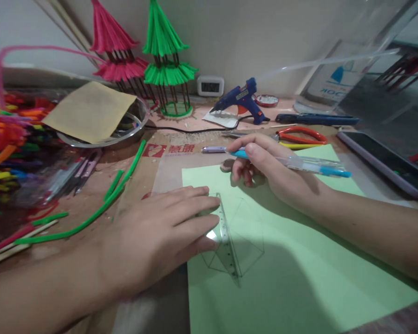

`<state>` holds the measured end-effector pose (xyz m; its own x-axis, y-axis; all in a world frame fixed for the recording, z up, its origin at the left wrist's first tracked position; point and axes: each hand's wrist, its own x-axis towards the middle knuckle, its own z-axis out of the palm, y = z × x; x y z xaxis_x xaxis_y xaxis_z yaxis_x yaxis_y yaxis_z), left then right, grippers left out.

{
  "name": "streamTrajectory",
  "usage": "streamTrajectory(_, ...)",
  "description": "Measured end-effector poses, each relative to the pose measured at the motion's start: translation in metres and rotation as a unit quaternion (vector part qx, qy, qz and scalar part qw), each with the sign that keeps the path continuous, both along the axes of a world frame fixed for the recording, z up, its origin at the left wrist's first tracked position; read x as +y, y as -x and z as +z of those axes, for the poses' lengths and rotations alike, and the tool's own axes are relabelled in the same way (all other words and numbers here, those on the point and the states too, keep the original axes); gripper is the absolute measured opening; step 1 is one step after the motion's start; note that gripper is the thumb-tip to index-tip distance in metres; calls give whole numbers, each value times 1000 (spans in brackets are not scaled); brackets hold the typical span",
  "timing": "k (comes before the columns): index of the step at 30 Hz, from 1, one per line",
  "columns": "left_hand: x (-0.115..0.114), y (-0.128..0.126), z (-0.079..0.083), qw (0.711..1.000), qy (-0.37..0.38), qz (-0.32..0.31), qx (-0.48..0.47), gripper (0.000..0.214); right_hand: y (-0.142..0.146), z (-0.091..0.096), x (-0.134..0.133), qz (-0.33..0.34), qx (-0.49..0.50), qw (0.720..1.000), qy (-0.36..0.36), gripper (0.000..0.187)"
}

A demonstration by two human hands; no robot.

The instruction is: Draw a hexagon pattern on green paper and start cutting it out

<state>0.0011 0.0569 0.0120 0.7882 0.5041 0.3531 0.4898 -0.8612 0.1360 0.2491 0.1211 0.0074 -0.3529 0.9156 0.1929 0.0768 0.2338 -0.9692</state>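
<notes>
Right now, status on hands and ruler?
Left hand on clear ruler, over green paper; thin lines drawn alongside. Right hand holding blue-and-clear pen. Orange-handled tool just beyond right hand.

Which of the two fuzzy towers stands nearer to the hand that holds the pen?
The green tower, just left of the white clock; the pink tower stands farther left.

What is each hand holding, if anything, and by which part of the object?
The right hand holds a pen by its light-blue grip, between thumb and fingers. The left hand apparently grasps nothing; its fingers lie on the clear ruler.
</notes>
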Motion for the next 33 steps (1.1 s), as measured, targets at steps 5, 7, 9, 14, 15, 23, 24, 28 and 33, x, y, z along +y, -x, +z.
streamTrajectory(5,-4,1,-2,999,26,27,2,26,0,-1,0,-1,-3,1000,1,39)
streamTrajectory(7,-5,0,-1,999,23,32,14,29,0,-2,0,3,-2,1000,-1,40)
streamTrajectory(9,-6,-1,1,999,14,34,26,32,0,-2,0,5,-2,1000,-2,41)
streamTrajectory(14,-7,-1,3,999,-6,36,34,35,0,0,0,2,-6,1000,1,42)
streamTrajectory(15,-7,-1,4,999,-5,37,34,35,0,1,0,1,-6,1000,2,41)
streamTrajectory(23,-8,1,3,999,6,39,37,33,0,1,0,7,-6,1000,2,37)
streamTrajectory(24,-8,1,3,999,6,39,37,32,0,1,0,6,-6,1000,1,37)
streamTrajectory(28,-7,1,3,999,7,42,32,32,1,2,-1,5,-9,1000,5,36)
streamTrajectory(33,-7,-1,3,999,2,36,29,31,1,4,-2,3,-19,1000,13,32)
